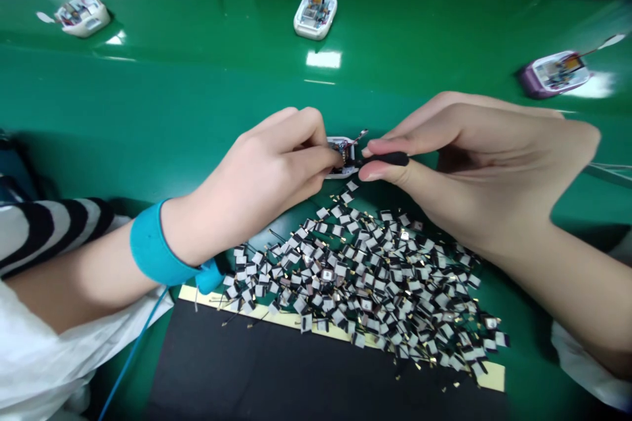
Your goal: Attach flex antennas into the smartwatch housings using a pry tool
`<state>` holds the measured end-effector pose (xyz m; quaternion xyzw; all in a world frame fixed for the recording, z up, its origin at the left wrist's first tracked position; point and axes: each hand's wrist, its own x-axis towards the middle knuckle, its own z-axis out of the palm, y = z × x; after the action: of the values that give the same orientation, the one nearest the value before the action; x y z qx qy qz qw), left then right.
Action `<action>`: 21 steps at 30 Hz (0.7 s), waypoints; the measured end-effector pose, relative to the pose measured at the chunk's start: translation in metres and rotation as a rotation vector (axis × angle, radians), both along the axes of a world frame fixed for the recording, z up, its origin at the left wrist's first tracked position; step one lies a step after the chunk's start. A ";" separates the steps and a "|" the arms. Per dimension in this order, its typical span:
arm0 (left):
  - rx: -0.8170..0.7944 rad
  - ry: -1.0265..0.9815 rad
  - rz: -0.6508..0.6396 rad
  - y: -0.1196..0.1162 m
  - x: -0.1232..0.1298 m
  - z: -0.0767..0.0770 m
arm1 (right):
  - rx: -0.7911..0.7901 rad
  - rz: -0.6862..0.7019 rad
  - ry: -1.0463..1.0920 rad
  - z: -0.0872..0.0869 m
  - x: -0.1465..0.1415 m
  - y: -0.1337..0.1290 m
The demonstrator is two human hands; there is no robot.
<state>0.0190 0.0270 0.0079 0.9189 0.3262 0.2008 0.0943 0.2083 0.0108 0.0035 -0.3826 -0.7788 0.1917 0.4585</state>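
Green desk (187,99) under me; left hand (261,174) pinching white device housing (342,148), right hand (474,171) closed on black-handled tool (390,158); slip could scatter antenna patch pile (365,283).

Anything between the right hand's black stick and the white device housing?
Nothing visible: the slim black rubber stick in the right hand reaches the edge of the small white plastic device housing directly. The left hand covers that housing's other side, and the pile of small black-and-white square patches lies below it.
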 end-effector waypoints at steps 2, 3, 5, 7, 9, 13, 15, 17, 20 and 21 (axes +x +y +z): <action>0.008 0.011 0.002 0.000 -0.001 0.000 | 0.019 -0.006 -0.039 0.000 0.000 -0.001; 0.011 0.017 0.002 0.000 -0.001 0.000 | 0.032 -0.007 -0.051 0.000 0.000 -0.002; 0.013 0.018 -0.001 0.000 -0.001 0.000 | 0.060 -0.010 -0.065 0.000 -0.002 -0.003; 0.002 0.018 -0.005 0.000 -0.001 0.000 | 0.067 -0.028 -0.075 0.001 -0.003 -0.004; -0.007 0.022 -0.009 0.000 -0.001 0.000 | 0.056 -0.050 -0.087 0.000 -0.006 -0.003; 0.011 0.039 -0.019 0.000 -0.001 0.000 | 0.067 -0.053 -0.062 -0.002 -0.009 -0.002; 0.043 0.044 -0.028 0.000 -0.001 0.000 | 0.071 -0.046 -0.043 -0.004 -0.011 0.000; 0.069 0.040 -0.038 0.000 -0.002 -0.001 | 0.069 -0.038 -0.034 -0.007 -0.011 0.001; 0.081 0.031 -0.047 0.000 -0.002 -0.001 | 0.091 -0.013 -0.029 -0.009 -0.012 0.003; 0.083 0.031 -0.047 0.000 -0.003 -0.002 | 0.102 -0.001 -0.030 -0.008 -0.012 0.003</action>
<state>0.0163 0.0267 0.0063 0.9325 0.2973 0.1975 0.0558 0.1966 0.0136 -0.0050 -0.3619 -0.7943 0.1458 0.4656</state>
